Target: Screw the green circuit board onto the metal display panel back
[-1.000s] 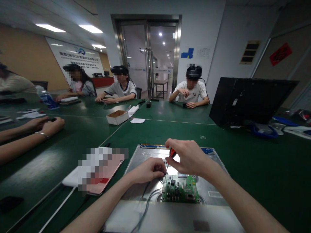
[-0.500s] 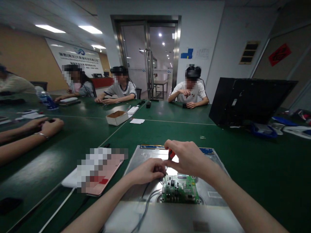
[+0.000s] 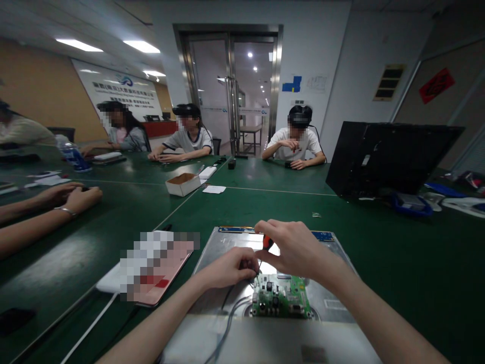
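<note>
At the near edge of the worktop (image 3: pixel 257 206), a flat metal panel (image 3: pixel 211 249) is positioned with a green circuit board (image 3: pixel 282 298) seated near its middle. A narrow blue strip (image 3: pixel 324 236) is located along the far edge of the panel, and its middle is partly covered by the right hand (image 3: pixel 299 247). A screwdriver (image 3: pixel 267 242) with a red and black handle is gripped in the right hand, the fingers and thumb being closed around the handle. The shaft is directed downward, and its tip is placed at the far-left corner of the circuit board, just beside the fingertips of the left hand (image 3: pixel 233 265). The left hand is held low over the panel with the fingers curled and the thumb brought in toward them; whether a small part is pinched there cannot be told. Grey cables (image 3: pixel 228 326) are routed from the left side of the circuit board toward the near edge of the panel. To the left of the panel, a flat pink item (image 3: pixel 162 289) is laid on the worktop beside a white device (image 3: pixel 109 283), both partly masked by pixelation. A white lead (image 3: pixel 91 328) is connected to the white device
</note>
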`<state>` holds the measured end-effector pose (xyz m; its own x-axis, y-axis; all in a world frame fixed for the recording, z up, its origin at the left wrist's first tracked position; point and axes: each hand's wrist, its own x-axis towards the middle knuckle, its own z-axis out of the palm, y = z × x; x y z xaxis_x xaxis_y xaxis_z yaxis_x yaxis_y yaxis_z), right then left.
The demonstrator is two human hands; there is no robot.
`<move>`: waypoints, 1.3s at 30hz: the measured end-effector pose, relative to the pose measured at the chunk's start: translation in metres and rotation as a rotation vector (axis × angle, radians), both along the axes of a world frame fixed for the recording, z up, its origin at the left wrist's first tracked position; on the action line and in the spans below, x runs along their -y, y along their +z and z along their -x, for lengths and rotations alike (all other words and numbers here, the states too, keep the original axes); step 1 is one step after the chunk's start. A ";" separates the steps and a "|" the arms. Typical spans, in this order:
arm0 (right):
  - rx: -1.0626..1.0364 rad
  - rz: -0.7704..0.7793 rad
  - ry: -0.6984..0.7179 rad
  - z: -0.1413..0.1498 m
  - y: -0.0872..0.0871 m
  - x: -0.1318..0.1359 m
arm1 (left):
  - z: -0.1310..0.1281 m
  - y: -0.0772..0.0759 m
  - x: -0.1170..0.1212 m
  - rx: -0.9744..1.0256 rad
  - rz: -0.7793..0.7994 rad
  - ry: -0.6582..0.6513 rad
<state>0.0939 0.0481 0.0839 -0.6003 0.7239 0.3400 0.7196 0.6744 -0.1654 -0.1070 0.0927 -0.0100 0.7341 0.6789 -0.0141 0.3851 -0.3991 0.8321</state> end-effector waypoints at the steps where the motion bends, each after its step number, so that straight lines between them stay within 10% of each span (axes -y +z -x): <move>1: 0.021 -0.007 -0.024 0.001 0.000 0.000 | 0.000 0.001 0.001 0.003 0.008 0.005; 39: -0.019 -0.002 0.016 0.002 0.002 0.004 | -0.001 0.001 0.001 -0.001 -0.037 0.004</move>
